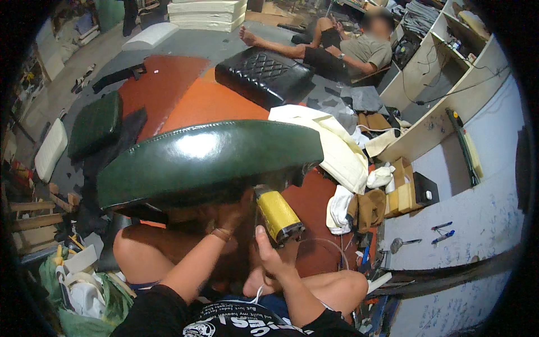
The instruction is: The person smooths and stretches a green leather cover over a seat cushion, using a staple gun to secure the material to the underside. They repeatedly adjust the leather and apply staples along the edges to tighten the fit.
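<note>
A dark green leather-covered seat cushion (208, 160) with a stitched seam stands tilted in front of me, its glossy face turned up and away. My left hand (227, 216) reaches to its shaded underside; the fingers are hidden in the shadow there. In my right hand (268, 253) is a yellow-bodied staple gun (278, 216), its nose close to the cushion's lower edge. The thumb shows along the side of the tool, while the handle and the other fingers are mostly hidden. A thin clear hose (331, 241) curves away to the right of the tool.
Beyond the cushion lie a black quilted cushion (264, 73) and cream fabric (325, 140). A smaller green cushion (95, 126) stands at left. Another person (359, 50) sits at the back right beside wooden shelving (415, 95). A green bag of scraps (84, 292) is near my left knee.
</note>
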`<state>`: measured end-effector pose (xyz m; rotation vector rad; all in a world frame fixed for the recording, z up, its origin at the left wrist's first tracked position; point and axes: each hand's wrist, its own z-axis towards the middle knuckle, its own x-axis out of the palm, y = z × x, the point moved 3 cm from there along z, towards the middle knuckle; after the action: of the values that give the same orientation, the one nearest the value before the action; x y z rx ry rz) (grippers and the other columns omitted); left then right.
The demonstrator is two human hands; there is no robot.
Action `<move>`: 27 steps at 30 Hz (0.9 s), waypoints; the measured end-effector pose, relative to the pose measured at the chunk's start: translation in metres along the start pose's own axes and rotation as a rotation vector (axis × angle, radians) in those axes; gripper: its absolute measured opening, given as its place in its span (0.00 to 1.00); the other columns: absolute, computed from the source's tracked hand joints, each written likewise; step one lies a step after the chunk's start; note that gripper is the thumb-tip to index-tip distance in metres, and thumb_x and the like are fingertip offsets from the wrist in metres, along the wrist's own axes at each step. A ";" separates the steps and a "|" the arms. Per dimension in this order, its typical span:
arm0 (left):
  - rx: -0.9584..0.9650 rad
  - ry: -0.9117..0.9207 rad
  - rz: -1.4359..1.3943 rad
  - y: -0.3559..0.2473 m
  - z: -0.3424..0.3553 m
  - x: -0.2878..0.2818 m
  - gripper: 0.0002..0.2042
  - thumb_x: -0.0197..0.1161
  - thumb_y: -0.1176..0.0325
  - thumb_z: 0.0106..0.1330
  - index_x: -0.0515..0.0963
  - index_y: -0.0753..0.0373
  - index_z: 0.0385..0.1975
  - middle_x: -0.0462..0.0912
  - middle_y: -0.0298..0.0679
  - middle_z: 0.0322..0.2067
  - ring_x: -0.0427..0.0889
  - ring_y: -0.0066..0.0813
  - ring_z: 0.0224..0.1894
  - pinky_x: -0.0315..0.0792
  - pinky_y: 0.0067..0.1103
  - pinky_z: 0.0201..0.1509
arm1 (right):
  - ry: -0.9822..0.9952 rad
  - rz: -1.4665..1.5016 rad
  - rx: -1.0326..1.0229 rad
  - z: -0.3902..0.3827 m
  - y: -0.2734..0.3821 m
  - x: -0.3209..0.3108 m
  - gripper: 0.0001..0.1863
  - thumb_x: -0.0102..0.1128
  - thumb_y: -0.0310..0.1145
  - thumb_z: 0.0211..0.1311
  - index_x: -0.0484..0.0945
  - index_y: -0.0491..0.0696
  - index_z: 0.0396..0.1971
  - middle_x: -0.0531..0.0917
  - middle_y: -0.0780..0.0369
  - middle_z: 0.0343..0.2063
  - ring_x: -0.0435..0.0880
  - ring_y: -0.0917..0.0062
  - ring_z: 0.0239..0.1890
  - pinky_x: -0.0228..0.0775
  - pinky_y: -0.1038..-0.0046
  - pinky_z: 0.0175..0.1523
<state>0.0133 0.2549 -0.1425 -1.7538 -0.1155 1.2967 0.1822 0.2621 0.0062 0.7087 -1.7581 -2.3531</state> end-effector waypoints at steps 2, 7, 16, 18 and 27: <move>-0.215 0.138 0.056 0.041 0.014 0.042 0.26 0.56 0.39 0.73 0.90 0.54 0.48 0.92 0.48 0.45 0.91 0.43 0.48 0.81 0.39 0.51 | 0.057 -0.044 -0.057 -0.002 0.006 0.004 0.12 0.70 0.36 0.65 0.86 0.43 0.42 0.91 0.57 0.32 0.93 0.66 0.34 0.83 0.66 0.41; 0.199 0.105 -0.183 0.023 -0.004 0.007 0.20 0.62 0.47 0.73 0.90 0.57 0.45 0.92 0.42 0.34 0.90 0.40 0.34 0.81 0.37 0.38 | 0.150 -0.144 -0.083 0.002 -0.001 0.002 0.14 0.72 0.38 0.64 0.87 0.43 0.42 0.91 0.56 0.34 0.94 0.66 0.37 0.84 0.65 0.44; -0.032 0.382 -0.391 -0.055 -0.035 -0.040 0.33 0.56 0.39 0.77 0.79 0.64 0.66 0.90 0.43 0.48 0.88 0.29 0.40 0.79 0.25 0.45 | -0.024 0.166 0.295 0.037 -0.066 -0.090 0.24 0.71 0.36 0.66 0.81 0.38 0.57 0.89 0.58 0.45 0.88 0.71 0.47 0.80 0.67 0.54; 0.059 0.436 -0.786 -0.089 -0.051 -0.047 0.37 0.46 0.33 0.80 0.86 0.67 0.51 0.90 0.43 0.42 0.88 0.33 0.43 0.77 0.33 0.51 | -0.013 0.222 0.255 0.040 -0.078 -0.091 0.23 0.70 0.35 0.66 0.81 0.38 0.56 0.88 0.58 0.45 0.88 0.72 0.47 0.79 0.67 0.54; 0.223 0.353 -0.149 -0.100 -0.026 0.007 0.24 0.48 0.51 0.85 0.79 0.66 0.60 0.88 0.41 0.34 0.87 0.36 0.33 0.80 0.30 0.41 | -0.085 0.224 0.009 0.048 -0.067 -0.092 0.20 0.68 0.30 0.68 0.79 0.40 0.58 0.86 0.63 0.40 0.84 0.81 0.35 0.78 0.75 0.41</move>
<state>0.0791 0.3003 -0.0761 -1.7167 0.0951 0.8447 0.2548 0.3589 -0.0192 0.3938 -1.7776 -2.2559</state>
